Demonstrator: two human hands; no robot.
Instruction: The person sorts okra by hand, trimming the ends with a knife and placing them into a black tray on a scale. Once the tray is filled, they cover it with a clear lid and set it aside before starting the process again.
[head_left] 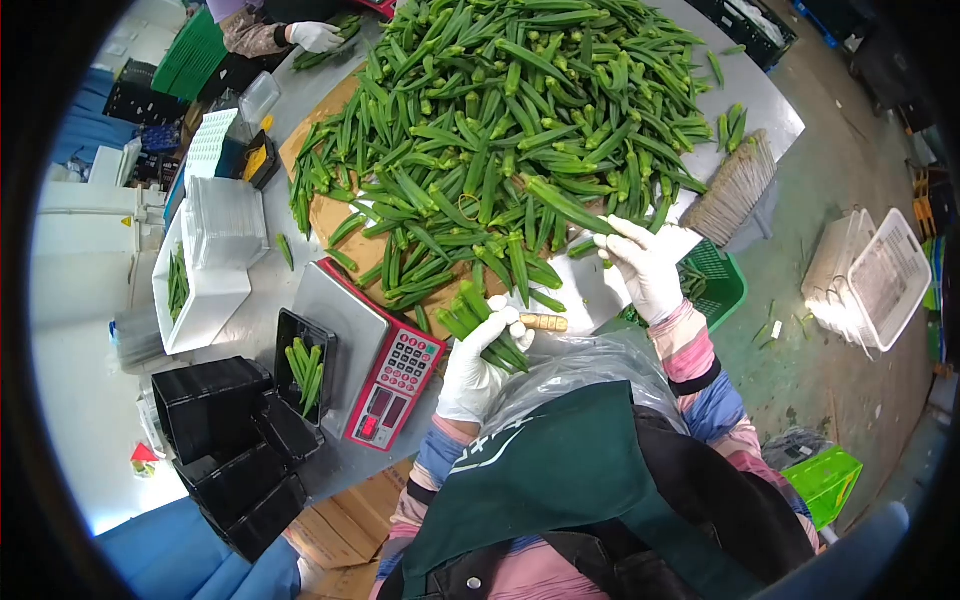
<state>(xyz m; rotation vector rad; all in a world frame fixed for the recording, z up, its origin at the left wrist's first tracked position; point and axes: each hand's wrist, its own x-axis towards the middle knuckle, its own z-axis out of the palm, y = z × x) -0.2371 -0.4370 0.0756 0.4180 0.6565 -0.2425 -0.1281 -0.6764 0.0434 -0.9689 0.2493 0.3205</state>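
Observation:
A large heap of green okra (pixel 520 120) covers the table in front of me. My left hand (pixel 472 375), in a white glove, is closed around a small bunch of okra (pixel 465 315) near the front edge. Higher and to the right, my gloved right hand (pixel 645 275) pinches one long okra pod (pixel 565 205) by its end, the pod pointing up and left over the heap. Between the hands, a small tan piece with dark marks (pixel 545 322) lies close to the left fingertips.
A red-edged scale (pixel 400 385) stands to the left beside a black tray (pixel 283 335) with several okra. Stacked black containers (pixel 215 400), clear trays (pixel 228 225) and a white bin (pixel 215 315) sit further left. A brush (pixel 735 190) and green basket (pixel 730 290) are at right. Another person's gloved hand (pixel 317 37) holds okra.

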